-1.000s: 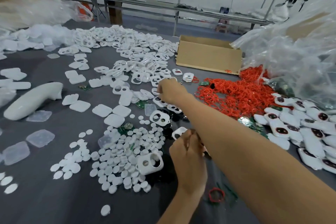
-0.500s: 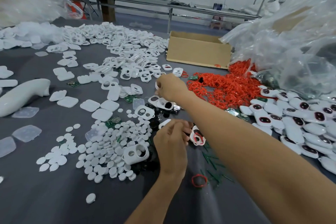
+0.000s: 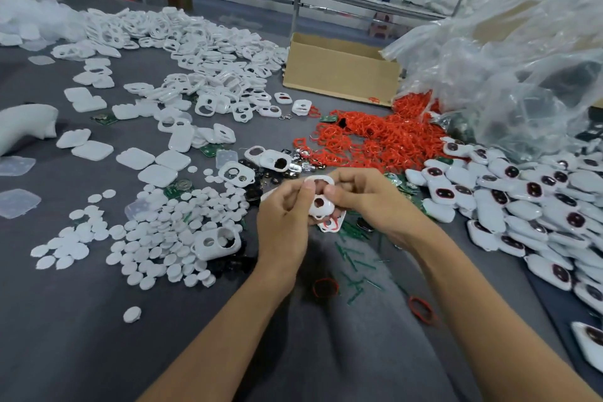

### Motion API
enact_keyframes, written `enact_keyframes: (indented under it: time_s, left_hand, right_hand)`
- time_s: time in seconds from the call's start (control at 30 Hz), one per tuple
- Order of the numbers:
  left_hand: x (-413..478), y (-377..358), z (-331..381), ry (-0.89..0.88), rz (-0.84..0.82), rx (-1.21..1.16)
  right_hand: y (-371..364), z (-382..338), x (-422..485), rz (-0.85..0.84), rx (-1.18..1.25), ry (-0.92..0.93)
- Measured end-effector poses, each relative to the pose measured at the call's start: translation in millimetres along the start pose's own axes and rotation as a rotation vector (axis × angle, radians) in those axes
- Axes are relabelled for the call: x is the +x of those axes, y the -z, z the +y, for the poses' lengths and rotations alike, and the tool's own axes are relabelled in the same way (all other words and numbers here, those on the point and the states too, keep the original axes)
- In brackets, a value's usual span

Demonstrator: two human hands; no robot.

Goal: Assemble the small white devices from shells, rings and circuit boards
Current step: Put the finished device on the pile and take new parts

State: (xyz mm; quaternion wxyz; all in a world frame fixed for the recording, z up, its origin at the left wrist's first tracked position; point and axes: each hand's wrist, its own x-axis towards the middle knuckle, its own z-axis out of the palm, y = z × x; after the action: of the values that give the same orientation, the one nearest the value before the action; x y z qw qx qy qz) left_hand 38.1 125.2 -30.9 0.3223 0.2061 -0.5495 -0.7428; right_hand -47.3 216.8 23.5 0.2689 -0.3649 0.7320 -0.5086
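Shell (image 3: 321, 204), glossy white plastic with a dark round opening, held above the grey surface (image 3: 98, 336) between both hands. Left hand (image 3: 285, 215) pinches its left edge; right hand (image 3: 368, 197) curls round the right edge. Fingers (image 3: 349, 178) hide its upper end. Second white piece (image 3: 337, 229) with a red ring (image 3: 329, 224) just beneath, mostly covered. Loose red rings (image 3: 375, 137) heaped behind; finished devices (image 3: 522, 196) piled right; flat white discs (image 3: 156, 232) left.

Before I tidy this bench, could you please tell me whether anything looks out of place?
One thin red ring and another lie nearer the person, apart from the red ring pile; one round white plastic disc sits alone, away from its heap.
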Motion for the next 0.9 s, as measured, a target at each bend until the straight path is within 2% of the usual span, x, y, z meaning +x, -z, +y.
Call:
enact_keyframes:
  time_s: [0.1,0.17,0.23,0.27,0.47,0.57,0.73,0.9]
  left_hand:
    - [-1,1,0,0.038,-0.008,-0.018]
    - [-1,3,1,0.061,0.011,-0.042]
    - [0,5,0,0.074,0.025,-0.042]
    - [1,6,0,0.072,0.029,-0.035]
    - [3,7,-1,0.067,0.097,-0.04]
    - [2,7,-2,0.061,0.097,-0.042]
    - [0,8,-1,0.019,0.084,0.032]
    - [-4,8,1,-0.141,0.057,0.241]
  right_hand:
    - [7,9,-5,0.186,-0.085,0.015]
    - [17,16,-5,0.367,-0.395,0.05]
    - [26,19,-8,0.404,-0.685,0.035]
    - [28,20,-10,0.383,-0.746,0.015]
    - [6,26,-21,0.285,-0.628,0.069]
    - [-8,35,-18,0.321,-0.692,0.045]
    - [-12,38,-19,0.407,-0.585,0.068]
    - [-11,37,-26,0.542,-0.487,0.166]
